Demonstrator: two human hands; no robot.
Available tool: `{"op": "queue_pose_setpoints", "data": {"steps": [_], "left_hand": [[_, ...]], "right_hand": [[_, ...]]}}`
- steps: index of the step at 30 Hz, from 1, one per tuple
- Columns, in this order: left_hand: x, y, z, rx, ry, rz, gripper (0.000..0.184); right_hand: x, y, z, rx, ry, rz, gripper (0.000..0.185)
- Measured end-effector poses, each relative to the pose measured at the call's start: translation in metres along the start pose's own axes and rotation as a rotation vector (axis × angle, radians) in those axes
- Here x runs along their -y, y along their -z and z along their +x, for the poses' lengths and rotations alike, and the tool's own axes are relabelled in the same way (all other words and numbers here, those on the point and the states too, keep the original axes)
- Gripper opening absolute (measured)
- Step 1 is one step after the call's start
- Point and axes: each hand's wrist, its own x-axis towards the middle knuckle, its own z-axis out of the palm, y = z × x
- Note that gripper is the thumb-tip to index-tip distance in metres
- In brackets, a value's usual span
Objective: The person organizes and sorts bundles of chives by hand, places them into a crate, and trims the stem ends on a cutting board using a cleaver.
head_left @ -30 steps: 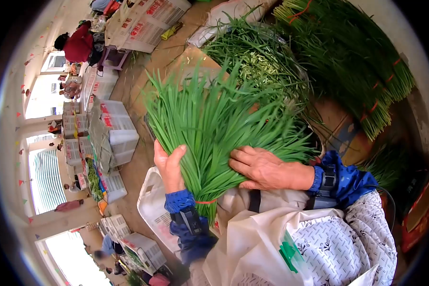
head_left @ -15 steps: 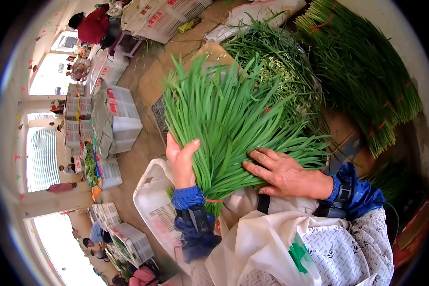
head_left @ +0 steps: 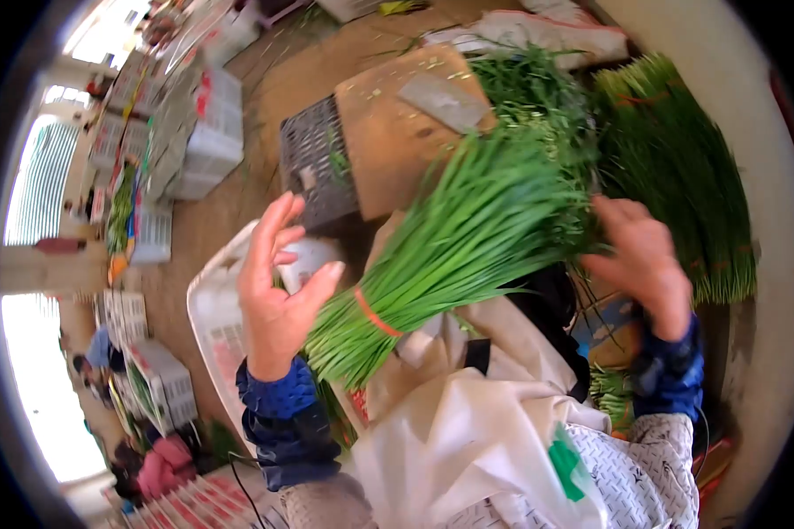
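Past our pale apron (head_left: 468, 441), at the right, we see a banded chive stack (head_left: 679, 176); a white crate (head_left: 213, 309) is at our left. Ahead, a wooden board (head_left: 379, 123) adjoins a dark plastic crate (head_left: 313, 145). Our garlic chive bundle (head_left: 476, 225) slants over our lap, leaves toward the chive stack. Our left hand (head_left: 278, 295) is open beside the cut ends, contact unclear; our right hand (head_left: 642, 256), blurred, spreads its fingers near the leaf tips. An orange band (head_left: 377, 313) circles the stalks.

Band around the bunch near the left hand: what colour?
Orange-red band, clearest in the head view.
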Motion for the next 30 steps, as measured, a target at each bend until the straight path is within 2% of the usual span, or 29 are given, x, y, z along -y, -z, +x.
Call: {"op": "queue_pose_setpoints", "data": {"steps": [2,4,5,6,8,10,12,14,16,17,18,20,21,22,26,30], "left_hand": [[-0.001,0.022,-0.027,-0.079,0.124,-0.156,0.059],[0.007,0.034,-0.053,-0.104,0.157,-0.119,0.048],[0.006,0.037,-0.066,-0.145,0.191,-0.108,0.038],[0.014,0.04,-0.079,-0.178,0.203,-0.13,0.035],[0.037,0.043,-0.104,-0.27,0.257,-0.166,0.032],[0.057,0.045,-0.131,-0.278,0.391,-0.202,0.029],[0.075,0.047,-0.155,-0.304,0.496,-0.207,0.027],[0.083,0.049,-0.174,-0.231,0.548,-0.079,0.03],[0.101,0.044,-0.186,-0.189,0.571,-0.196,0.035],[0.105,0.044,-0.186,-0.16,0.558,-0.247,0.045],[0.107,0.04,-0.182,-0.174,0.514,-0.37,0.061],[0.099,0.045,-0.159,-0.179,0.383,-0.351,0.101],[0.095,0.057,-0.14,-0.182,0.294,-0.392,0.112],[0.087,0.07,-0.123,-0.28,0.206,-0.393,0.117],[0.083,0.135,-0.081,-0.456,-0.043,-0.341,0.117],[0.063,0.202,-0.11,-0.463,-0.137,-0.16,0.114]], "right_hand": [[0.019,0.041,-0.009,-0.189,0.199,0.104,0.056],[0.049,0.059,-0.006,-0.097,0.403,0.404,0.053],[0.072,0.041,0.008,-0.267,0.638,0.401,0.057],[0.108,0.025,0.015,-0.303,0.683,0.348,0.061],[0.158,-0.003,0.027,-0.097,0.926,0.27,0.079],[0.197,-0.037,0.037,0.066,1.044,0.093,0.09],[0.211,-0.078,0.046,-0.087,1.067,-0.218,0.093],[0.216,-0.064,0.064,0.148,1.075,-0.079,0.094],[0.22,-0.061,0.08,0.037,1.059,0.147,0.097],[0.225,-0.053,0.088,-0.037,1.048,0.194,0.098],[0.233,-0.039,0.093,-0.108,1.032,0.242,0.098],[0.264,-0.011,0.101,-0.326,1.102,0.388,0.097],[0.285,0.004,0.103,-0.417,1.117,0.436,0.094],[0.31,0.015,0.098,-0.402,1.102,0.56,0.094],[0.397,0.039,0.078,-0.298,1.037,1.066,0.088],[0.454,0.021,0.07,0.05,0.932,1.42,0.079]]}}
